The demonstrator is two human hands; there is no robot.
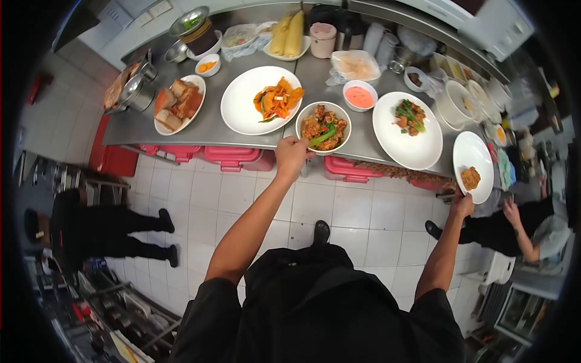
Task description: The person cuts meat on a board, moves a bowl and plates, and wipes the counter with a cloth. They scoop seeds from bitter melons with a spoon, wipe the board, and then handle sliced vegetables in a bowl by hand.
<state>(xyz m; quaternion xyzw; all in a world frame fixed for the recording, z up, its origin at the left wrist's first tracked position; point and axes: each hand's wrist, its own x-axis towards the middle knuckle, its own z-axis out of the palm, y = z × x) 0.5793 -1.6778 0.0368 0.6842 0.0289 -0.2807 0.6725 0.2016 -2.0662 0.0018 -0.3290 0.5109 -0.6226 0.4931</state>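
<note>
Head: left fingers (296,146) grip bowl (331,152), right fingers (465,200) grip plate (471,149), both at near rims.

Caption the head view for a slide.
Left grip on a bowl of chunks and greens, right grip on a white plate, at a metal counter.

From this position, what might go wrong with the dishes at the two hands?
The right hand grips the plate by its near end; if it tilts, the fried food could slide off.
The left hand is at the rim of the bowl, by the counter's front edge; a tug might tip it floorward.
</note>
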